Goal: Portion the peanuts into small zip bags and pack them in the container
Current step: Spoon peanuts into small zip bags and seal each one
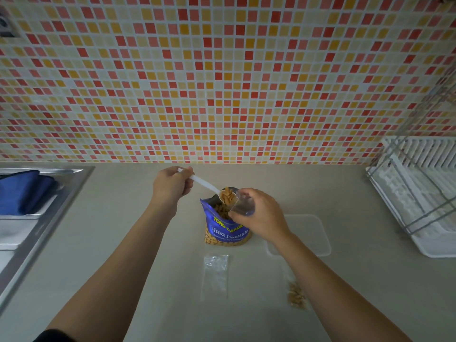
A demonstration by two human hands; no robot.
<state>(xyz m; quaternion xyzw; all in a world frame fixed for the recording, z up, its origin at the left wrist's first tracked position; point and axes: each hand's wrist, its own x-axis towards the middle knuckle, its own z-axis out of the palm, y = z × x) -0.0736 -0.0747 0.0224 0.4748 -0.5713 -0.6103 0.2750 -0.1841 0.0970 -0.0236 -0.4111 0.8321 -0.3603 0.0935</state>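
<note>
A blue peanut bag (pixel 225 229) stands open in the middle of the counter. My left hand (pixel 171 185) holds a white plastic spoon (pixel 206 185) whose bowl is heaped with peanuts (pixel 227 195), right above the bag's mouth. My right hand (pixel 259 214) grips a small clear zip bag (pixel 243 204), its mouth held against the spoon's tip. An empty zip bag (pixel 215 275) lies flat in front of the peanut bag. A zip bag with peanuts in it (pixel 296 293) lies beside my right forearm. A clear plastic container (pixel 311 233) sits to the right, partly hidden by my right wrist.
A steel sink (pixel 37 218) with a blue cloth (pixel 23 191) is at the left. A white dish rack (pixel 419 193) stands at the right. A mosaic tiled wall (pixel 222 82) rises behind the beige counter (pixel 148 280).
</note>
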